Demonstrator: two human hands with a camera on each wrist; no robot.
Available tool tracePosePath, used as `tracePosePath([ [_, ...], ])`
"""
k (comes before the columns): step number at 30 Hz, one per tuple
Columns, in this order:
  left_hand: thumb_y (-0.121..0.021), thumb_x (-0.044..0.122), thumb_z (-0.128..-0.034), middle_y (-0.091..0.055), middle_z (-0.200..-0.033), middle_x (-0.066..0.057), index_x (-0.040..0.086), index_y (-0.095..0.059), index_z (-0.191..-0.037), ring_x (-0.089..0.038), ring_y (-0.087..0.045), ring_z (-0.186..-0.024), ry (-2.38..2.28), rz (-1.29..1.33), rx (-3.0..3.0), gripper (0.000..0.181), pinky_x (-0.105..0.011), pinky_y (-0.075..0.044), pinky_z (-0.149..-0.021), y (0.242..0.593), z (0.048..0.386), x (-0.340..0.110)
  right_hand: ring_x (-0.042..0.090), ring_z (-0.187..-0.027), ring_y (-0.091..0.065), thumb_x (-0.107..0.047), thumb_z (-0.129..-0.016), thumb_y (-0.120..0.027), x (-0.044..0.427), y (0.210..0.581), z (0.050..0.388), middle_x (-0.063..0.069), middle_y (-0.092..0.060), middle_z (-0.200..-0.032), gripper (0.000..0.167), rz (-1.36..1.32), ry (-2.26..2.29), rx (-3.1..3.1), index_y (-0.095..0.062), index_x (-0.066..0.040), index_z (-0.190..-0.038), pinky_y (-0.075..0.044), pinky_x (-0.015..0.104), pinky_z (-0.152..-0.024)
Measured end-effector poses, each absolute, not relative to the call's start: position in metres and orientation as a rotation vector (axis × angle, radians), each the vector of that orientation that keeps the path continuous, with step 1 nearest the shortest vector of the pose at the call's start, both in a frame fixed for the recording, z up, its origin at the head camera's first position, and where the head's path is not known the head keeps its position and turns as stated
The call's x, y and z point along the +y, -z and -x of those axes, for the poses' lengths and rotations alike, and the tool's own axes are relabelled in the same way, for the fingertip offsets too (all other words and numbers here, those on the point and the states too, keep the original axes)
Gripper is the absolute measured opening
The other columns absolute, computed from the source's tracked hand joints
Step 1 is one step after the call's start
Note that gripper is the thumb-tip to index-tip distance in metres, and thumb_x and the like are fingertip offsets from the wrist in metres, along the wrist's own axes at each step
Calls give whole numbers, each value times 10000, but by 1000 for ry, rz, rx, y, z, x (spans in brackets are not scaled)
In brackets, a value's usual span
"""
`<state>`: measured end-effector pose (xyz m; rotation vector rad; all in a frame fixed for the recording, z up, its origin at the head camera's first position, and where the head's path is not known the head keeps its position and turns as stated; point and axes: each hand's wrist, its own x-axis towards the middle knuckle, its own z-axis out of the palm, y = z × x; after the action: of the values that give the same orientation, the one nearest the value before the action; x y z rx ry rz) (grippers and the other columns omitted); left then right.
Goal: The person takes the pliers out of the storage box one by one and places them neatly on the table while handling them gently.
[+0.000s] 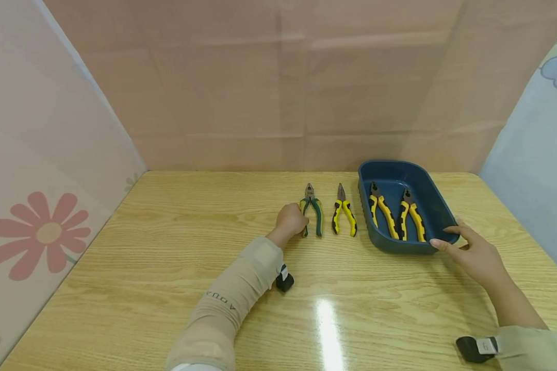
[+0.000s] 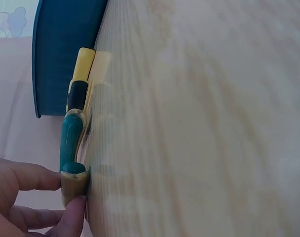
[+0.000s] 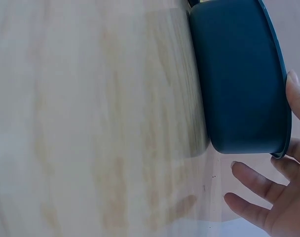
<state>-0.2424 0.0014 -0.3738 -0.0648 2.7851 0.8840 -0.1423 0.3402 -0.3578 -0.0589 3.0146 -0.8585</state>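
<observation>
Left forearm [image 1: 234, 291] stretched forward and slanting rightward over the surface [image 1: 144, 247], left hand [image 1: 291, 220] low with fingers pinching the left handle of the green-and-yellow pliers [image 1: 317, 211] — the nearer hand, tool extending right and ahead of it, long axis pointing away from the person. Just beyond, yellow-and-black pliers [image 1: 348, 212]; then the blue tray [image 1: 399, 247] holding two more pliers [image 1: 416, 220] — right hand [image 1: 480, 257] at its near right corner, thumb and forefinger pinching the rim, lower fingers spread.
</observation>
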Motion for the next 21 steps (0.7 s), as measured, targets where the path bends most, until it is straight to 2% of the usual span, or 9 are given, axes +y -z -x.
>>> tracePosePath([
  [9, -580, 155, -811, -497, -612, -27, 64, -535, -734, -126, -452, -480, -835, 84, 2773, 127, -202, -346, -403, 370, 240, 0, 401, -802, -485, -392, -870, -473, 338, 357, 142, 203, 21, -1404, 634, 56, 852, 3008, -332, 110, -1230, -419, 347, -498],
  [16, -581, 186, -821, -491, -632, -25, 51, -554, -800, -126, -444, -485, -808, 41, 2789, 139, -205, -347, -409, 366, 238, 1, 367, -765, -489, -390, -871, -470, 339, 356, 142, 209, 10, -1402, 625, 64, 840, 3016, -339, 109, -1222, -391, 299, -485],
  [21, -573, 183, -819, -427, -488, 3, 53, -548, -636, -103, -375, -388, -786, -26, 2835, 226, -186, -297, -351, 364, 235, 3, 361, -761, -479, -384, -872, -472, 338, 355, 141, 211, 2, -1401, 617, 71, 849, 3017, -340, 106, -1221, -383, 298, -487],
])
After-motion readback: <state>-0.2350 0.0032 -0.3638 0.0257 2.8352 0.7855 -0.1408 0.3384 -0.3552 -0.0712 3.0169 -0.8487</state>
